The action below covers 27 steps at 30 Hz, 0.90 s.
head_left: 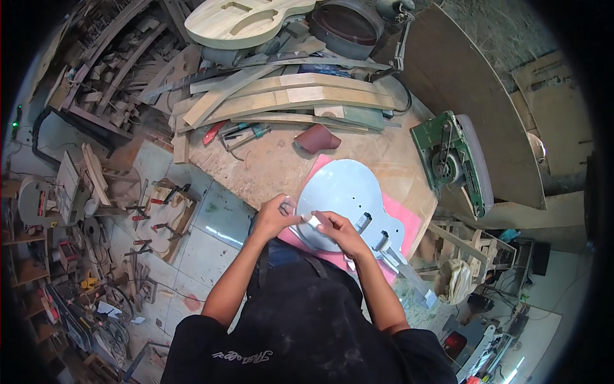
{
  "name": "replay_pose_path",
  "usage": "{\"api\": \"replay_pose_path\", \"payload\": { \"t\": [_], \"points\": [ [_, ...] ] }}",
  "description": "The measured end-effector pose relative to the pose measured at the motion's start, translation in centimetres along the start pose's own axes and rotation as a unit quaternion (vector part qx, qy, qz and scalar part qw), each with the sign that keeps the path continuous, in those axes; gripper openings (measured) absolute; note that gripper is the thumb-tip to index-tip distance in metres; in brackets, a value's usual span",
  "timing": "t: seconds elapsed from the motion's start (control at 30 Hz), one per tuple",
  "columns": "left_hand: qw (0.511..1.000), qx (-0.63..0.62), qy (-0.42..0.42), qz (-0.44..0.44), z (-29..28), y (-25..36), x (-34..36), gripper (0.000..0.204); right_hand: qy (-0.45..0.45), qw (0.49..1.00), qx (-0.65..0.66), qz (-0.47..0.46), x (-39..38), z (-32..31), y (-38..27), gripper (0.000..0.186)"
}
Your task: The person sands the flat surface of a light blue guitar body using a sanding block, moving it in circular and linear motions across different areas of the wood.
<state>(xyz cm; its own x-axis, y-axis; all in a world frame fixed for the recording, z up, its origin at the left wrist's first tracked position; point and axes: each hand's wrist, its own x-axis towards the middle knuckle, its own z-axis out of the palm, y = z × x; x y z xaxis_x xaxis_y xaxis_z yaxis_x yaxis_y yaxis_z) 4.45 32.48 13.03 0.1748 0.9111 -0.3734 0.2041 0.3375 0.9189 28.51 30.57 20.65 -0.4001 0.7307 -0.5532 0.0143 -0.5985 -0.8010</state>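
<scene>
A pale blue-grey guitar body point(339, 185) lies flat on a pink sheet point(401, 225) at the near edge of the workbench. Over its lower left part, my right hand point(341, 235) pinches a small white block with a reddish-brown strip beside it, perhaps sandpaper. My left hand point(274, 217) is at the body's left edge, fingers curled and thumb pointing toward the block. Something greyish shows at its fingertips, too small to make out. A curled piece of reddish-brown sandpaper point(316, 139) rests on the bench beyond the body.
Long wooden strips point(288, 99) are stacked across the back of the workbench point(256, 173), near a clamp point(243, 136). A bare wooden guitar body point(246, 25) sits farther back. At the right stands a green belt sander point(448, 160). Clamped wood point(160, 221) is at the left.
</scene>
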Motion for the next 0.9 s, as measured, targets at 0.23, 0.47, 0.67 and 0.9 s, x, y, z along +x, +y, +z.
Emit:
{"api": "replay_pose_path", "payload": {
  "t": [0.23, 0.47, 0.67, 0.9],
  "points": [
    [0.959, 0.25, 0.001, 0.131, 3.6, -8.7, 3.4, 0.105, 0.337, 0.783, -0.486, -0.194, 8.8, -3.5, 6.3, 0.041],
    [0.958, 0.27, -0.075, 0.053, 4.6, -9.1, 4.0, 0.14, 0.298, 0.683, -0.589, -0.312, 12.8, -7.1, 6.9, 0.039],
    [0.956, 0.28, -0.075, 0.039, 4.6, -9.0, 4.0, 0.138, 0.307, 0.715, -0.57, -0.265, 11.4, -4.0, 10.2, 0.047],
    [0.956, 0.276, -0.089, 0.033, 4.3, -9.5, 4.1, 0.14, 0.348, 0.695, -0.583, -0.237, 13.2, -7.1, 4.1, 0.038]
  ]
}}
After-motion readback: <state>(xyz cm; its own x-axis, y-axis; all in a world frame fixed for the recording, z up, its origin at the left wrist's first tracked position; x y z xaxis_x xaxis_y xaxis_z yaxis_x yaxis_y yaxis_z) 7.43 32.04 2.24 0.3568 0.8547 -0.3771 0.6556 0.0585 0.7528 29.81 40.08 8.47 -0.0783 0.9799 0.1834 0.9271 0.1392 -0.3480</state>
